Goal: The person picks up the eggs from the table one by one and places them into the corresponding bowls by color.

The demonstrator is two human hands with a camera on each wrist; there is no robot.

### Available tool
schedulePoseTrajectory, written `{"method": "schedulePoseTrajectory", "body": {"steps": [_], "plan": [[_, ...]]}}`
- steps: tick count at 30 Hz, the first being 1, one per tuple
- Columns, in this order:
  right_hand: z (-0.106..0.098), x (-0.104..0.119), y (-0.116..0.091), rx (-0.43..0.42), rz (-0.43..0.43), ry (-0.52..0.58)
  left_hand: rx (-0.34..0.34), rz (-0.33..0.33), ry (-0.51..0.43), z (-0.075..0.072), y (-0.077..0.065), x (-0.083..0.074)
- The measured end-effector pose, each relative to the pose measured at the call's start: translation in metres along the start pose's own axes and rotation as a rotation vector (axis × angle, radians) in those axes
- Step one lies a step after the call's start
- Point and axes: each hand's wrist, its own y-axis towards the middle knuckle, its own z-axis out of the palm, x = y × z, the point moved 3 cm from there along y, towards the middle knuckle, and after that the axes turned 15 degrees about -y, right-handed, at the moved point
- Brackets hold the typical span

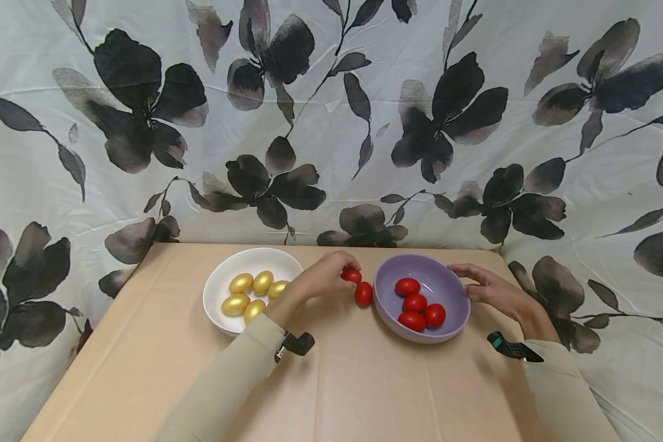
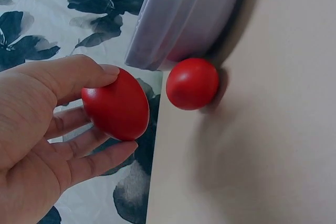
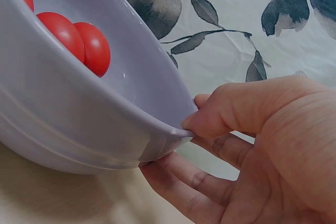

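My left hand (image 1: 325, 274) pinches a red egg (image 2: 116, 104) between thumb and fingers, held up over the table just left of the purple bowl (image 1: 383, 310). Another red egg (image 1: 363, 294) lies on the table right beside that bowl's left wall. Several red eggs (image 1: 414, 303) are gathered inside the purple bowl. At the bowl's right side, my right hand (image 1: 488, 288) grips the rim, thumb on top and fingers beneath, as the right wrist view shows.
A white bowl (image 1: 212, 294) with several golden eggs (image 1: 235, 304) stands left of the purple bowl, partly behind my left forearm. The tan table (image 1: 364, 393) ends at the back against a floral cloth (image 1: 331, 123).
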Motion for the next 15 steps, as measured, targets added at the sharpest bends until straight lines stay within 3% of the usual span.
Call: {"method": "schedulePoseTrajectory", "body": {"steps": [15], "plan": [[0.001,0.002,-0.001,-0.005,0.0,-0.003,0.024,0.015,0.011,0.011,0.008,-0.02]]}}
